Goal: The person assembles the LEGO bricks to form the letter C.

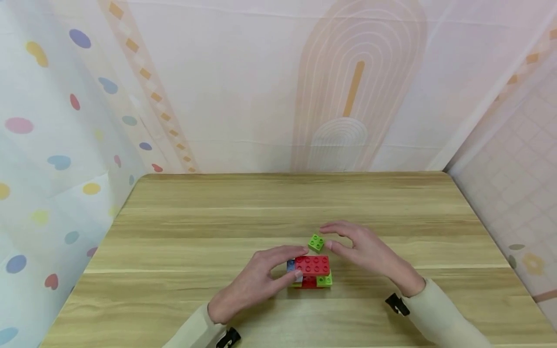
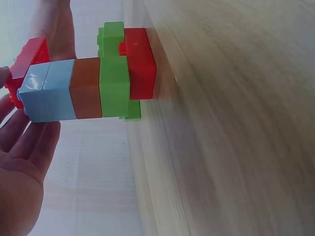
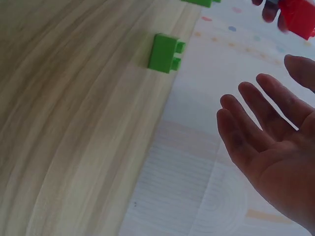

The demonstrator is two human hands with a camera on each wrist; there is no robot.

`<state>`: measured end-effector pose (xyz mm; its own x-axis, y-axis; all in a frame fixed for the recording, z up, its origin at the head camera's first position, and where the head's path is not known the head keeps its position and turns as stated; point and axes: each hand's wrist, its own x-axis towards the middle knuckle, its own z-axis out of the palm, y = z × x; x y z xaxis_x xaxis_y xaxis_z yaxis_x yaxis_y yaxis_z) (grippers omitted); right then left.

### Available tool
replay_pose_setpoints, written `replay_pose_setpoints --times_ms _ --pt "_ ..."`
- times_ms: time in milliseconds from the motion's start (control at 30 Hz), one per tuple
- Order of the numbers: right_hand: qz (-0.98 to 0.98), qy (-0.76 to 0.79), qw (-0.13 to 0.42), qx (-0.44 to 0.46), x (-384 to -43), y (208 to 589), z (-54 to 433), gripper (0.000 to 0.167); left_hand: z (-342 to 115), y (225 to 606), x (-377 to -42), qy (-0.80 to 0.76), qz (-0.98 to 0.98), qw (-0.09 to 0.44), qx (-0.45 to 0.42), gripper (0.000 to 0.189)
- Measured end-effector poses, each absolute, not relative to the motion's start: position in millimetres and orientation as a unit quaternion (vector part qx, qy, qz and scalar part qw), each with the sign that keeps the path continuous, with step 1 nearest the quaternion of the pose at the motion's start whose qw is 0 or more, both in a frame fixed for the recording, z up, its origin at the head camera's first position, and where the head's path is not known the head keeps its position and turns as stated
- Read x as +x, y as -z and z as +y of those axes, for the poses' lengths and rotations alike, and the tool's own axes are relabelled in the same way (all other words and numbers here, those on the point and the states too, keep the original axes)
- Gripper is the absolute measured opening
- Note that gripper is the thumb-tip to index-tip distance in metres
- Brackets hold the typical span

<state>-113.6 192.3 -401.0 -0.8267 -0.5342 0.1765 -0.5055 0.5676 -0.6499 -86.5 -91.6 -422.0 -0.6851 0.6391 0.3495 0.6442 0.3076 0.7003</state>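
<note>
A stack of toy building bricks stands on the table, topped by a long red brick [image 1: 312,265]. My left hand [image 1: 256,278] pinches the stack's upper left end, thumb at the near side and fingers at the far side. The left wrist view shows light blue bricks [image 2: 49,91], a brown brick [image 2: 85,88] and a green brick [image 2: 114,86] piled over a red base brick [image 2: 141,64]. My right hand [image 1: 367,249] hovers beside a small loose green brick [image 1: 316,243], holding nothing. In the right wrist view its fingers are spread, apart from that green brick [image 3: 165,53].
The wooden table [image 1: 196,241] extends widely on both sides of the stack. Behind it hangs a patterned curtain [image 1: 235,87], with a dotted one [image 1: 52,193] along the left side.
</note>
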Motion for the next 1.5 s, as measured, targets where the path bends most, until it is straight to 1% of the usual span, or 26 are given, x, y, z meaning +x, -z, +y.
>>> replay_pose_setpoints --times_ms 167,400,633,833,1167,1500 --pt "0.894 0.343 0.041 -0.285 -125 404 192 0.036 -92 421 -87 0.426 -0.808 0.012 -0.406 0.035" --pt "0.907 0.32 0.069 -0.266 -135 412 190 0.039 -92 421 -86 0.433 -0.809 -0.001 -0.398 0.034" --pt "0.916 0.291 0.094 -0.26 -144 422 184 0.042 -91 422 -86 0.433 -0.806 0.009 -0.404 0.032" --pt "0.917 0.278 0.116 -0.262 -149 427 177 0.046 -91 422 -85 0.435 -0.811 0.0 -0.392 0.033" --pt "0.925 0.258 0.131 -0.247 -152 429 171 0.052 -90 420 -83 0.442 -0.817 -0.024 -0.37 0.034" --pt "0.928 0.239 0.132 -0.254 -153 430 168 0.046 -91 422 -84 0.434 -0.814 -0.007 -0.385 0.034"
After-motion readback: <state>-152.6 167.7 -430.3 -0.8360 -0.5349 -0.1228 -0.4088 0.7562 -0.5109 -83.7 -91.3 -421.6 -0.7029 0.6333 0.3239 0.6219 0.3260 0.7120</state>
